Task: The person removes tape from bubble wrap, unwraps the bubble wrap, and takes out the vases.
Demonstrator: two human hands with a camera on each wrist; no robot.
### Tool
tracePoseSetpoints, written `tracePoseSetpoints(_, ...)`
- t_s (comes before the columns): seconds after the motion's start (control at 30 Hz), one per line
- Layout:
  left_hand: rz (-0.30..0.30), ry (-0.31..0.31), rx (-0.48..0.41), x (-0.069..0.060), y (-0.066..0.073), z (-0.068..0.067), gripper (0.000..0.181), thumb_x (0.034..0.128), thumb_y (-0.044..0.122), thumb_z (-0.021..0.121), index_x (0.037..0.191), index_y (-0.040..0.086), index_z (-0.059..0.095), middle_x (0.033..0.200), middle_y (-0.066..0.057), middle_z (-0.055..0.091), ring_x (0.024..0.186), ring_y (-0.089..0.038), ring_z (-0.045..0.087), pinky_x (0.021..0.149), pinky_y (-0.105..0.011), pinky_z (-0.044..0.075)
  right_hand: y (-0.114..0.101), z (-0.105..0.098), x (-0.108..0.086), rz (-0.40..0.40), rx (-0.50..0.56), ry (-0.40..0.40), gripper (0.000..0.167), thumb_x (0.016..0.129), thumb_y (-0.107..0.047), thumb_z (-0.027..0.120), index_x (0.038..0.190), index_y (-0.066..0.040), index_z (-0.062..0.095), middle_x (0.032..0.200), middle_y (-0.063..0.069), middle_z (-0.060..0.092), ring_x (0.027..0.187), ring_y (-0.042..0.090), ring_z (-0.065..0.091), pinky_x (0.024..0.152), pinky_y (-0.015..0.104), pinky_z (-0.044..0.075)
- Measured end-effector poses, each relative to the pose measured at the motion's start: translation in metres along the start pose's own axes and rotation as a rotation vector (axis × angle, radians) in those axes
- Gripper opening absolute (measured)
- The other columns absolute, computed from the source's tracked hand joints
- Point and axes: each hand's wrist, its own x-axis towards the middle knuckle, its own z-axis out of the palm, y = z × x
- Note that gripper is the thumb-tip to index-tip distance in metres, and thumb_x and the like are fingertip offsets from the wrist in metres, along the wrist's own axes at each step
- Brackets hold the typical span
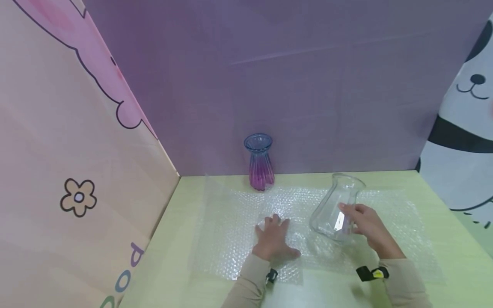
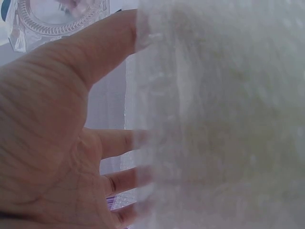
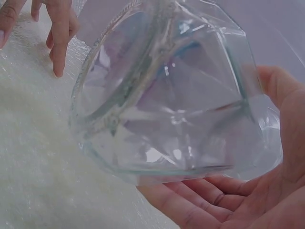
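Observation:
In the head view, my right hand [image 1: 366, 224] grips a clear glass vase [image 1: 327, 214] by its side, thumb on the near face. The vase leans, its flared mouth up and to the right, above the right part of the bubble wrap [image 1: 231, 239]. The right wrist view shows its faceted body and round base [image 3: 114, 90] close up, with fingers beneath. My left hand [image 1: 273, 241] lies with spread fingers at the middle of the wrap. In the left wrist view, blurred bubble wrap [image 2: 228, 119] covers the fingertips of that hand [image 2: 43, 119].
A blue-to-purple ribbed glass vase [image 1: 262, 167] stands upright behind the wrap, near the purple backdrop [image 1: 308, 98]. The pale yellow-green table [image 1: 165, 256] shows around the wrap. A printed panel [image 1: 77, 149] flanks the left, another with a panda [image 1: 466, 171] the right.

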Motion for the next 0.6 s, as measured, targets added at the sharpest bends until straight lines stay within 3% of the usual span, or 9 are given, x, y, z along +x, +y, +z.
tracePoseSetpoints(0.27, -0.003, 0.0, -0.002, 0.0007, -0.0003, 0.0007, 0.1, 0.069, 0.065, 0.081, 0.154, 0.028, 0.043, 0.158, -0.011, 0.042, 0.145, -0.037, 0.037, 0.112, -0.074, 0.033, 0.001, 0.0001, 0.0003, -0.017, 0.016, 0.007, 0.097, 0.099, -0.069, 0.046, 0.153, 0.011, 0.028, 0.149, 0.031, 0.043, 0.134, 0.041, 0.048, 0.106, 0.055, 0.052)
tracePoseSetpoints(0.6, -0.004, 0.004, -0.004, 0.0013, -0.0007, 0.0017, 0.101, 0.0677, 0.065, 0.082, 0.154, 0.029, 0.044, 0.158, -0.011, 0.042, 0.145, -0.037, 0.037, 0.111, -0.075, 0.033, -0.0007, 0.0019, -0.0016, -0.069, 0.028, 0.026, 0.088, 0.101, -0.061, 0.049, 0.148, 0.012, 0.034, 0.14, 0.029, 0.051, 0.122, 0.033, 0.057, 0.096, 0.038, 0.06)
